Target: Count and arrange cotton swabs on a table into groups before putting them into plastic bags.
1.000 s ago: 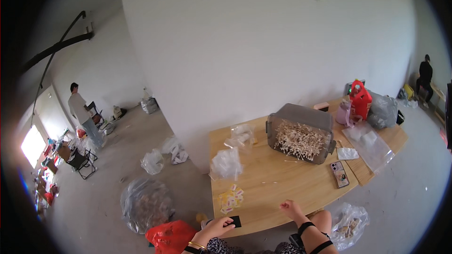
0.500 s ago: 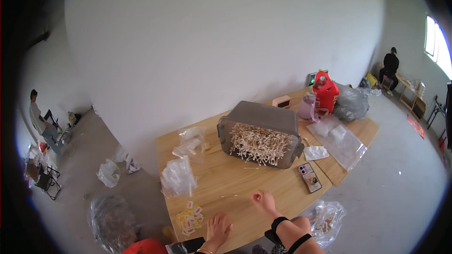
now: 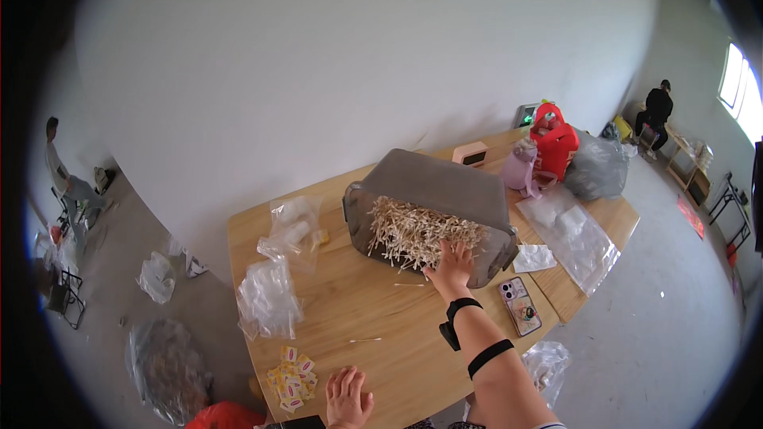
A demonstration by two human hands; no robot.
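A grey plastic bin (image 3: 445, 185) lies tipped on its side on the wooden table (image 3: 401, 369), its mouth turned my way. Inside is a heap of cotton swabs (image 3: 409, 230). My right hand (image 3: 453, 264) reaches into the mouth, its fingers spread against the lower right of the heap; nothing is gripped that I can see. Flat on the table near its front edge rests my left hand (image 3: 348, 399), empty, fingers extended. Left of it lies a pile of small yellow-and-white labels (image 3: 292, 379). Single swabs (image 3: 366, 340) lie loose between the left hand and the bin.
Clear plastic bags (image 3: 270, 298) cover the table's left side. To the right are a phone (image 3: 520, 306), a white paper (image 3: 535, 258), a flat clear bag (image 3: 584, 258), a lilac bottle (image 3: 520, 168) and a red bag (image 3: 554, 143). Two people are farther off.
My right hand has gone from a curled pose above the table forward to the swabs in the bin, fingers now spread. My left hand stays by the labels. The view has shifted slightly.
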